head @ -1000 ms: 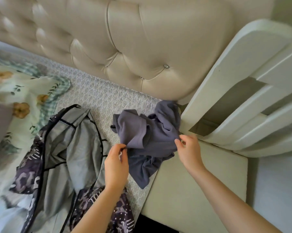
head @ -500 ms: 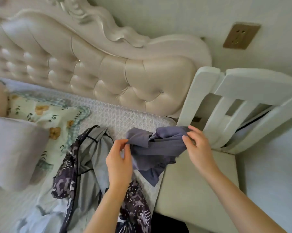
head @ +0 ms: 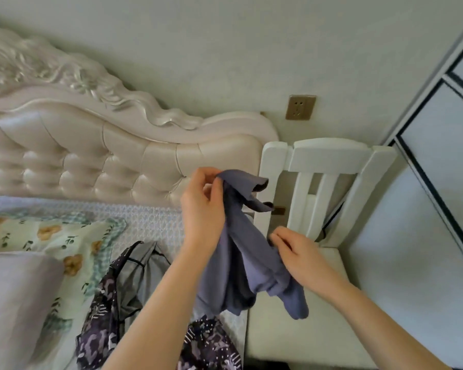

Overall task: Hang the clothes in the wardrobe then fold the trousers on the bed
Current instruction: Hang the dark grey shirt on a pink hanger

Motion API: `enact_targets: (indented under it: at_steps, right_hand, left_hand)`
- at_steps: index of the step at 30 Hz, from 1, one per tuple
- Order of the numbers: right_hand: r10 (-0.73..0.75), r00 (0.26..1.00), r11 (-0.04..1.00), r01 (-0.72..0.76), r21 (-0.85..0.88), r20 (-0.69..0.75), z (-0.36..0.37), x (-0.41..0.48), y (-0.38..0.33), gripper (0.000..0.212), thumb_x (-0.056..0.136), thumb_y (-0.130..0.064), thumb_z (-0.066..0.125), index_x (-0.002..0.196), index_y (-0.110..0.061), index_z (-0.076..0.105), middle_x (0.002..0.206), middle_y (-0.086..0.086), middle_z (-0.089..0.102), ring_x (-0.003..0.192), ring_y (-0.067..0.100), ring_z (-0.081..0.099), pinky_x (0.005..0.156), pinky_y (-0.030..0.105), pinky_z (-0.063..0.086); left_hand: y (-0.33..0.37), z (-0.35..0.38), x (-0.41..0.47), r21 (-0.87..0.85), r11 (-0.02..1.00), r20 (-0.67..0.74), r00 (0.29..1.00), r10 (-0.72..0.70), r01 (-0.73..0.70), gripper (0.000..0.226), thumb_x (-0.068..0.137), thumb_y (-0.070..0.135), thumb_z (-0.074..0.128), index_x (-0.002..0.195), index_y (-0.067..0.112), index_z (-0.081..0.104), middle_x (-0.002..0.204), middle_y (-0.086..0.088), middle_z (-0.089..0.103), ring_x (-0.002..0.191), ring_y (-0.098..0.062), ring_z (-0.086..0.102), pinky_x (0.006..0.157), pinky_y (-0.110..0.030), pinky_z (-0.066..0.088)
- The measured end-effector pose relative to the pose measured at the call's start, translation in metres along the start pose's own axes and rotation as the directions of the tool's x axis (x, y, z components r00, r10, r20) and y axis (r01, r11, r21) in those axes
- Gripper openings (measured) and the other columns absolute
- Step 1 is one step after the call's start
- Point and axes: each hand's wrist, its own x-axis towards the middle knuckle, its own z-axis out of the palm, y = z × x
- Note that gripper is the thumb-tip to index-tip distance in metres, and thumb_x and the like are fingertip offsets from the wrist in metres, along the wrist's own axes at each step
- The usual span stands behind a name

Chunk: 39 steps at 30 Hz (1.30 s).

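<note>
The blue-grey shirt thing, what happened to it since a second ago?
The crumpled blue-grey cloth garment rose off the bed and now hangs. The left hand went up, pinching its top; the right hand grips it lower. Both kept hold. The grey and patterned clothes stayed on the bed.

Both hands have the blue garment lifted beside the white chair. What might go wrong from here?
The blue garment hangs bunched and twisted, and the left hand pinches only its top edge, so it may slip free. Its loose lower end dangles near the white chair and could snag or drag there. The right hand grips a fold midway, so pulling may tangle it further.
</note>
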Motion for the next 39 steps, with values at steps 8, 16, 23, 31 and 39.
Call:
enact_targets:
  at_steps: [8, 16, 23, 31, 39]
  right_hand:
    - [0.212, 0.977, 0.972, -0.213, -0.103, -0.024, -0.032, -0.044, 0.033, 0.024, 0.093, -0.019, 0.054, 0.070, -0.018, 0.062, 0.072, -0.005, 0.063, 0.071, 0.011, 0.058, 0.073, 0.028, 0.048]
    - [0.426, 0.894, 0.890, -0.442, -0.113, -0.143, -0.088, -0.068, 0.058, 0.015, 0.091, -0.021, 0.065, 0.102, -0.016, 0.056, 0.093, 0.000, 0.060, 0.104, 0.022, 0.058, 0.094, 0.029, 0.047]
    - [0.337, 0.935, 0.941, -0.334, -0.045, 0.112, -0.108, -0.136, 0.056, 0.021, 0.094, -0.004, 0.048, 0.079, -0.016, 0.057, 0.066, -0.003, 0.061, 0.073, 0.011, 0.058, 0.070, 0.036, 0.051]
    - [0.162, 0.875, 0.984, -0.108, 0.143, -0.457, -0.153, -0.214, 0.068, 0.022, 0.101, -0.013, 0.044, 0.101, -0.013, 0.066, 0.097, 0.002, 0.066, 0.089, 0.015, 0.060, 0.066, 0.007, 0.040]
    - [0.042, 0.831, 0.958, 0.124, 0.258, -0.555, -0.178, -0.283, 0.015, 0.019, 0.100, -0.022, 0.049, 0.093, -0.022, 0.067, 0.088, 0.000, 0.070, 0.084, 0.010, 0.066, 0.075, 0.025, 0.052]
  left_hand:
    - [0.049, 0.038, -0.014, -0.163, 0.987, 0.200, 0.979, 0.027, 0.006, 0.019, 0.100, 0.002, 0.046, 0.098, 0.013, 0.061, 0.084, 0.005, 0.065, 0.075, 0.001, 0.061, 0.066, -0.016, 0.049]
    - [0.116, 0.067, -0.047, -0.272, 0.960, 0.527, 0.825, 0.206, -0.066, 0.031, 0.094, -0.011, 0.051, 0.092, 0.016, 0.066, 0.085, 0.007, 0.071, 0.084, -0.011, 0.066, 0.073, -0.027, 0.054]
    - [0.181, 0.068, -0.093, -0.353, 0.935, 0.753, 0.603, 0.264, 0.032, 0.020, 0.094, -0.006, 0.050, 0.085, 0.007, 0.063, 0.071, 0.006, 0.070, 0.064, -0.007, 0.064, 0.060, -0.019, 0.051]
    - [0.177, 0.038, -0.148, -0.042, 0.974, 0.816, 0.555, 0.163, -0.224, 0.019, 0.093, 0.000, 0.060, 0.087, 0.013, 0.073, 0.082, 0.004, 0.073, 0.079, -0.008, 0.068, 0.072, -0.018, 0.052]
    - [0.139, 0.036, -0.202, 0.245, 0.937, 0.815, 0.576, -0.061, -0.248, 0.026, 0.098, 0.007, 0.052, 0.094, 0.022, 0.073, 0.096, 0.010, 0.072, 0.088, -0.011, 0.069, 0.076, -0.028, 0.055]
